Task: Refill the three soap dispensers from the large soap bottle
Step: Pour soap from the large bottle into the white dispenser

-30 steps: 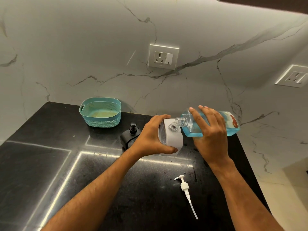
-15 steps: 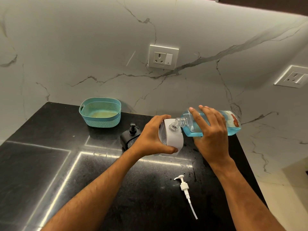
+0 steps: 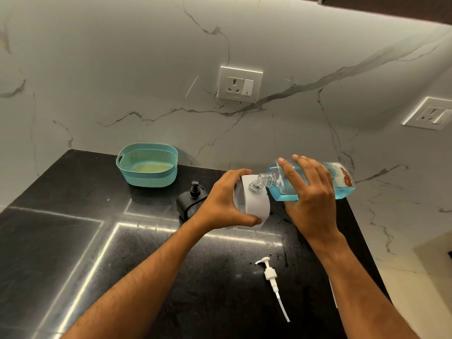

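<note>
on a black counter (image 3: 73, 241) by marble wall (image 3: 122, 69), left hand (image 3: 220, 204) grips white dispenser (image 3: 254, 209), right hand (image 3: 310, 204) grips seemingly half-full bottle (image 3: 342, 182).

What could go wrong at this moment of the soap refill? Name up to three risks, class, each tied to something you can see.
1. The large soap bottle, tipped by the right hand, meets a narrow opening on the white dispenser; soap may spill onto the black counter.
2. The dispenser's opaque walls hide the level, so it may overflow.
3. The left hand grips the dispenser; a slip could topple it.
</note>
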A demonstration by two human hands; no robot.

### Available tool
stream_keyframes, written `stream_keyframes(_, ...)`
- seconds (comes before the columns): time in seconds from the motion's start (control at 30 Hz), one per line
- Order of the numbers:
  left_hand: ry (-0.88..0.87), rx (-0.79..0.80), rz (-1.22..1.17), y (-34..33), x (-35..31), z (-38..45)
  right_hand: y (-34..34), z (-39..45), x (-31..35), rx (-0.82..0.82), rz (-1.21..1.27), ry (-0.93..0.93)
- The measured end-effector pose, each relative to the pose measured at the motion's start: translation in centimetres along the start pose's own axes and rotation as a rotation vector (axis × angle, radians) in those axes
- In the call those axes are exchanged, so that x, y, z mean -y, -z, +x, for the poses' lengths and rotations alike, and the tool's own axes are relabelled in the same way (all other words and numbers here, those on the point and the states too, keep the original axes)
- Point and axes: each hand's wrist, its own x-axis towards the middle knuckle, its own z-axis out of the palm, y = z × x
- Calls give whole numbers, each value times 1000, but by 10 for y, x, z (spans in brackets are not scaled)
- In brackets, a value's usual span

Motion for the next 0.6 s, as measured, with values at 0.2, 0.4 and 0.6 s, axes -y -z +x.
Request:
stream_keyframes(0.2, 6, 6, 2, 0, 0, 0, 0, 0, 1, -5, -8, 4)
stream_keyframes(0.4, 10, 15, 0, -1, 0, -1, -1, -1, 0, 9, -8, 0)
stream_keyframes(0.6, 18, 14, -6, -2, 0, -1, -1, -2, -2, 7, -8, 9)
